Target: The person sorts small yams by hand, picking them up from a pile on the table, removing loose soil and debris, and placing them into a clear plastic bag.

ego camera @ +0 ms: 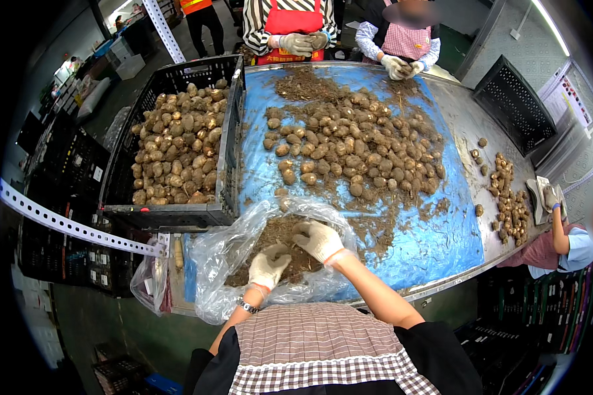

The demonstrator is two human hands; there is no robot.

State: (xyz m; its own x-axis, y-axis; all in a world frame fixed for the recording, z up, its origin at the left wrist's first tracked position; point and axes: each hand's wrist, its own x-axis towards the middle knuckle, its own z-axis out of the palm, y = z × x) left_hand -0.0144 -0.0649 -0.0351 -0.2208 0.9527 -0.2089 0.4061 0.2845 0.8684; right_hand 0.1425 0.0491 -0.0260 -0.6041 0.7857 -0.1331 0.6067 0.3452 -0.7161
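Observation:
My left hand (269,266), in a white knit glove, hovers at or rests on brown root-and-soil debris (276,229). Its thumb and fingers are apart, with nothing visible between them. Beside it, my right hand (320,242), also gloved, reaches over the same debris with curled fingers; whether they pinch anything is hidden. A clear plastic bag (217,276) lies spread open around the debris and both hands. Just beyond the bag, a large heap of hairy brown taro corms (351,143) covers the middle of the blue plastic sheet (425,266).
At left stands a black plastic crate (232,148) full of taro. Two people with gloved hands (296,45) (400,66) stand across the table. On the right lie a smaller taro pile (511,197), a scale (538,197) and a tilted black crate (516,106). A perforated metal rail (79,224) crosses the left.

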